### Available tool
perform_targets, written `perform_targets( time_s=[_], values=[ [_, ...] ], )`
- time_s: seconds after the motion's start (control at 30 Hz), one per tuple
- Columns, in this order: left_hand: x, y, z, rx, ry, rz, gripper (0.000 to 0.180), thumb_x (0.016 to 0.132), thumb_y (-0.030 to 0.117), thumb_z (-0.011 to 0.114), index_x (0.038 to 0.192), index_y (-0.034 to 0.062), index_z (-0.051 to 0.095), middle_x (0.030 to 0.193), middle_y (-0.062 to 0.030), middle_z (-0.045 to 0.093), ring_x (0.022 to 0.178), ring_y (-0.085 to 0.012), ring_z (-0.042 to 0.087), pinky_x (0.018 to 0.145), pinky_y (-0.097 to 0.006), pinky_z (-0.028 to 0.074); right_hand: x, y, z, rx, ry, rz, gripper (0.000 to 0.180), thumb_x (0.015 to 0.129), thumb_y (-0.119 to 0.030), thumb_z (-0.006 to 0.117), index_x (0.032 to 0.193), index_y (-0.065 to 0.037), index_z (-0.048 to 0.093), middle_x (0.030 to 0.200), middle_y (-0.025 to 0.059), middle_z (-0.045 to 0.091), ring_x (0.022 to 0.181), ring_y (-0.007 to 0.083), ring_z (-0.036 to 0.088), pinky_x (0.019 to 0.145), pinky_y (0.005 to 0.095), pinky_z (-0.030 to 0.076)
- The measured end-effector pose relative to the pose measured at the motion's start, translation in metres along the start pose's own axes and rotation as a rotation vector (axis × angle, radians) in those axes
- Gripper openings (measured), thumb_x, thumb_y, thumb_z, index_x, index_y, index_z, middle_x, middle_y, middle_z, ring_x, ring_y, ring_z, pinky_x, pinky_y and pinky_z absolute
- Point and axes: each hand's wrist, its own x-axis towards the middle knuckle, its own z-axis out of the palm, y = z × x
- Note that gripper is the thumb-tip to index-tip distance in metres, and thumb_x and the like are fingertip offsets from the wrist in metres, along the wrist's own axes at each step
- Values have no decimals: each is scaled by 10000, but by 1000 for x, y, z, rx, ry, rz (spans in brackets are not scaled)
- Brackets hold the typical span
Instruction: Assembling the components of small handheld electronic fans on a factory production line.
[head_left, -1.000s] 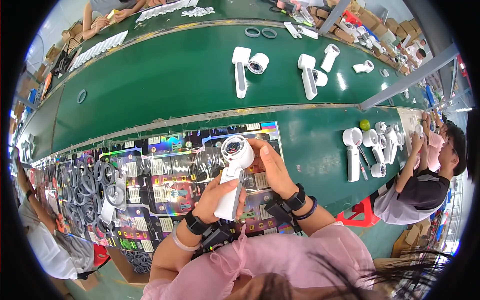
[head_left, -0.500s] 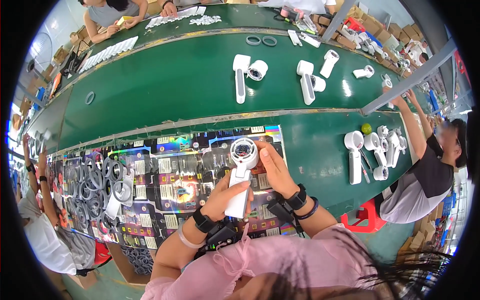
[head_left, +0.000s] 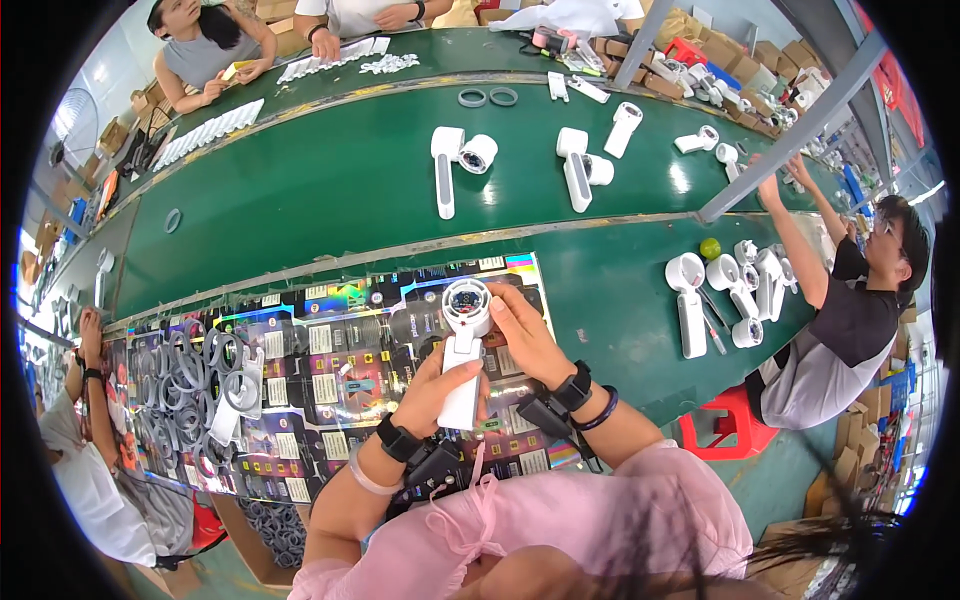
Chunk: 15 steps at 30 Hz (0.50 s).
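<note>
A white handheld fan (head_left: pixel 462 395) is held upright in front of me, its round head tipped up and its inner parts showing. My left hand (head_left: pixel 428 393) is closed around the handle, with the thumb across its front. Against the right side of the fan's head rest the fingers of my right hand (head_left: pixel 522 335), bent round it; part of them is hidden behind the head. To the left lies a heap of grey rings (head_left: pixel 185 385), and beside it a white fan part (head_left: pixel 224 424) with a ring on it.
A shiny printed sheet (head_left: pixel 325 420) covers the bench under my hands. Several white fans (head_left: pixel 691 325) and a small green ball (head_left: pixel 710 248) lie to the right. More fans (head_left: pixel 444 185) stand on the green belt (head_left: pixel 300 175) ahead. A co-worker (head_left: pixel 840 330) reaches over at right.
The whole view has shifted, so the bench items sit further left in the picture. Both my hands keep their hold on the fan. The left co-worker's hands have moved.
</note>
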Motion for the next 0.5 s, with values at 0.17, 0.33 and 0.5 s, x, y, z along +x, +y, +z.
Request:
perform_targets(
  time_s=[0.17,0.33,0.5],
  values=[
    [0,0,0,0,30,-1,396,928,160,576,1250,63,367,777,-123,621,565,-236,640,475,-340,529,0,0,1,-37,-1,2,374,1035,-279,396,1267,3,480,1103,81,564,985,134,547,830,264,474],
    [-1,-2,2,30,41,33,445,916,154,596,1270,53,348,775,-113,616,546,-218,629,476,-323,524,-1,0,0,-4,-12,39,396,1039,-305,383,1266,5,480,1126,85,571,1031,148,543,887,274,450],
    [2,-6,1,94,1,81,544,922,140,580,1366,65,275,828,-120,615,593,-226,648,506,-324,536,-1,-7,4,-15,14,-80,458,1043,-381,337,1271,-11,480,1117,61,579,1006,119,553,885,263,455]
  ],
)
